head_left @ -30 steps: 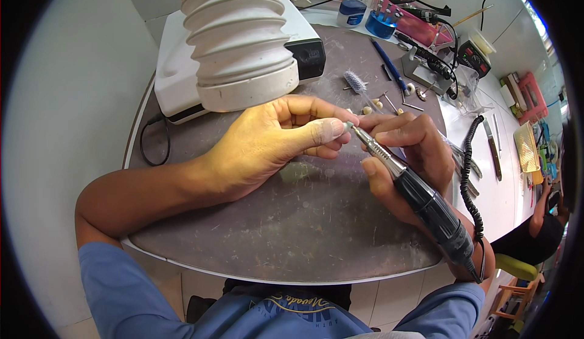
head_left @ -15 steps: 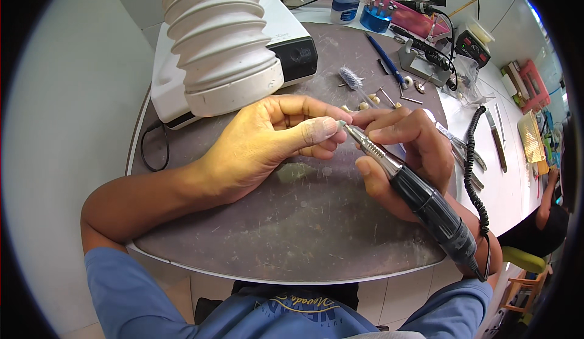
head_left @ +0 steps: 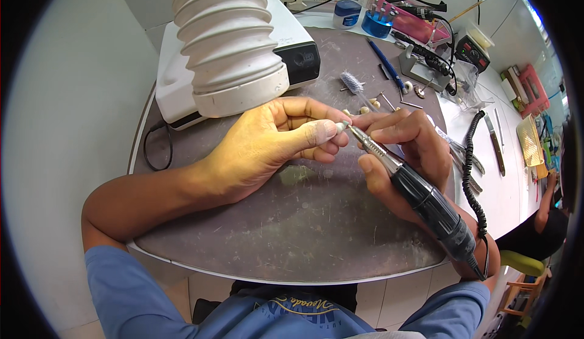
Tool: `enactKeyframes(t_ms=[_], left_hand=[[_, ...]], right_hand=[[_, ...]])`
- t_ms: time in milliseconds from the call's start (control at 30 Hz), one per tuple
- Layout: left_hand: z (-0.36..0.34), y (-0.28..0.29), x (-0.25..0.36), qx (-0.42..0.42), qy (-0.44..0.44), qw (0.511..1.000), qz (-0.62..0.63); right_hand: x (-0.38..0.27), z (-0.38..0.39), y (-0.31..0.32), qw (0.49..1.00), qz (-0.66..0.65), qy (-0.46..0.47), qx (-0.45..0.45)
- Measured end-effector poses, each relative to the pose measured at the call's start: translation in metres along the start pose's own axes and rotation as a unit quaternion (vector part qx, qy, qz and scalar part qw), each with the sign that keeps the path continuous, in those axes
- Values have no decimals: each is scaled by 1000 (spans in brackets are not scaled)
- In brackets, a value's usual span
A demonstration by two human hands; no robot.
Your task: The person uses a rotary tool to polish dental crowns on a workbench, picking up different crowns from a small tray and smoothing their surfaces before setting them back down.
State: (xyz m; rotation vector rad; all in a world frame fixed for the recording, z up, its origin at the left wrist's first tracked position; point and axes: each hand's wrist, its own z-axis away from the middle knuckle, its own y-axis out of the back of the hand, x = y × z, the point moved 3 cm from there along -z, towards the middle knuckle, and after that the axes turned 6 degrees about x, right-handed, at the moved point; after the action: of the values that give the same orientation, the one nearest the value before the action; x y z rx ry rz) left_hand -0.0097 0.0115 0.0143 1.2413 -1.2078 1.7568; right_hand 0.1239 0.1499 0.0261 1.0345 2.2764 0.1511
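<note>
My left hand is closed, pinching a small whitish dental crown between thumb and forefinger; most of it is hidden by the fingertips. A black and silver rotary handpiece lies in the grip of my right hand, held like a pen. Its tip with a small bur meets or nearly meets the crown; contact cannot be made out. Both hands' fingertips are close together over the grey-brown work mat. Just beyond them lie several small tooth-coloured pieces and a bristle brush.
A ribbed white suction hose hangs over a white box-shaped machine at the far left. Pliers, a knife and the handpiece's coiled cord lie to the right. Blue jar and bur holder stand behind; another person sits far right.
The view has shifted slightly, so the hose and bench appear a little to the right and lower. The crown shows more at the left fingertips, and the handpiece tip has moved slightly against it.
</note>
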Motion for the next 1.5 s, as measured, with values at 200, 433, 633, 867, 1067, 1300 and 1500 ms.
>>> enactKeyframes(t_ms=[200,433,633,867,1067,1300,1500], left_hand=[[1,1,1,2,3,1000,-7],[1,1,1,3,9,1000,-8],[1,0,1,-7,5,1000,-3],[1,0,0,-4,3,1000,-5],[1,0,1,-8,-2,1000,-6],[1,1,0,-3,-4,1000,-9],[0,0,0,-4,-1,1000,-6]], right_hand=[[-3,1,-2,997,0,-6,-83],[-3,1,-1,999,-18,10,-39],[-2,0,-2,1000,-18,13,-5],[-3,-2,-3,999,-26,26,-10],[-2,-1,-2,999,-15,25,-12],[-6,0,0,997,4,2,-82],[-1,-1,0,1000,-6,-1,-9]])
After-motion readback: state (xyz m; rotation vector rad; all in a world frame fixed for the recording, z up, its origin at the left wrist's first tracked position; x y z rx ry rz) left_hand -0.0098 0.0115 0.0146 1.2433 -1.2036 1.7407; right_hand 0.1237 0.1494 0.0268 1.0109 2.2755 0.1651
